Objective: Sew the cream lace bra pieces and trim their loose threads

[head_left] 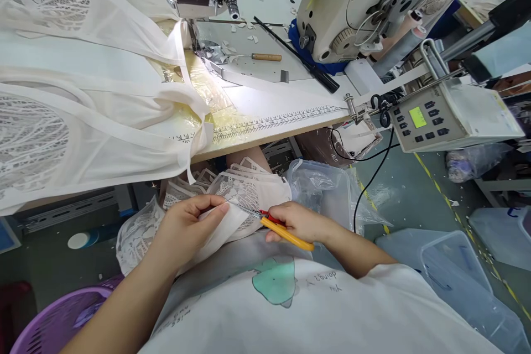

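Observation:
My left hand (188, 227) is closed, thumb and forefinger pinching the edge of a white lace garment (238, 191) spread over my lap. In my right hand (296, 221) is a pair of scissors (286, 233) with an orange handle and a red part near the pivot. Their thin metal blades point left and reach the cloth just beside my left fingertips. Whether the blades are apart or together is too small to tell. More lace pieces (139, 232) hang to the left of my left hand.
Above my lap is a sewing machine table with a printed ruler strip (282, 120). White lace garments (95, 127) cover its left side. A wooden-handled tool (266, 57) and a black rod (296, 55) lie near the machine (338, 16). A control box (431, 116) juts out at right.

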`<state>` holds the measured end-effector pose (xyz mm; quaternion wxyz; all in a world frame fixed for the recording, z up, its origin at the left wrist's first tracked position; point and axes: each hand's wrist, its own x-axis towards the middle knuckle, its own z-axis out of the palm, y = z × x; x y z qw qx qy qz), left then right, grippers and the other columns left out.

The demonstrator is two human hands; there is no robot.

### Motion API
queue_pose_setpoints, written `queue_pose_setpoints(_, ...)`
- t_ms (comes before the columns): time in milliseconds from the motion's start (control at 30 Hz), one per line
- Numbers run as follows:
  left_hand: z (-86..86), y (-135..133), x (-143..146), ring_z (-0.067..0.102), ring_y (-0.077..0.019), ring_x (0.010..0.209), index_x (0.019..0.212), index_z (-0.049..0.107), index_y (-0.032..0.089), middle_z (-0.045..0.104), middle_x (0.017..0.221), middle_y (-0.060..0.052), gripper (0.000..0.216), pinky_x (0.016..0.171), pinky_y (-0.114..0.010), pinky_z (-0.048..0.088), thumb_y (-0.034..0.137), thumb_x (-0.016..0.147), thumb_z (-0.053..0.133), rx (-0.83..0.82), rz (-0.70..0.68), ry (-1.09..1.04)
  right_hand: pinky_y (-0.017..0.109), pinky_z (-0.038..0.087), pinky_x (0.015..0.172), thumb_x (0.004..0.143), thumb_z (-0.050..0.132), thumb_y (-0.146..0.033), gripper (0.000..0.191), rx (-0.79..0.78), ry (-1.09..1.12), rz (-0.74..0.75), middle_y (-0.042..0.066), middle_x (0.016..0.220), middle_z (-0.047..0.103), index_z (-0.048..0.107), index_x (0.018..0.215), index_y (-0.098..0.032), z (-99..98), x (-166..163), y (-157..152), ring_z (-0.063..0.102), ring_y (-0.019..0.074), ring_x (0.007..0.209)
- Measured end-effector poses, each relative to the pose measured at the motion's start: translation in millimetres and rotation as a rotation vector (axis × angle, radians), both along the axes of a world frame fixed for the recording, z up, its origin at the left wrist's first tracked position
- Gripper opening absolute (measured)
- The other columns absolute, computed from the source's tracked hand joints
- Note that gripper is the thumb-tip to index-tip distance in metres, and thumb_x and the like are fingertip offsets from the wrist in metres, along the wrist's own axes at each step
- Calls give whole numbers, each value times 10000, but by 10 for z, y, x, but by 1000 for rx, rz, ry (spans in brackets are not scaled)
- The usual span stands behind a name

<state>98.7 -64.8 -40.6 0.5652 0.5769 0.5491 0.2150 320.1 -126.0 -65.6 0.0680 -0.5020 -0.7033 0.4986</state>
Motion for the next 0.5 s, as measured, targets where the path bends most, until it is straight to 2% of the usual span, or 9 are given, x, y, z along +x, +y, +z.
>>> queue_pose_setpoints(200, -31, -4, -26, 603, -147, 630, 615, 710, 233, 700, 643, 15, 134, 598, -206, 484, 361, 578, 695, -23, 77, -73, 208, 248, 462, 754, 596, -593, 488, 49, 54, -239, -73, 512, 325, 348, 585, -208, -126, 1, -35, 295, 79, 488)
queue_pose_setpoints(367, -79, -14, -78, 548, -112, 546, 589, 712, 201, 674, 583, 4, 145, 497, -195, 442, 314, 512, 760, -121, 172, -167, 222, 356, 524, 690, 676, -565, 442, 186, 329, -423, -25, 659, 502, 426, 696, -201, -111, -116, 13, 410, 99, 568)
queue_pose_setpoints(500, -131, -22, -102, 524, -93, 499, 570, 708, 200, 661, 551, 14, 182, 451, -181, 417, 281, 439, 805, -191, 282, -190, 268, 443, 641, 759, 635, -508, 357, 305, 561, -463, 34, 826, 592, 460, 804, -200, -60, -347, 44, 518, 132, 682)
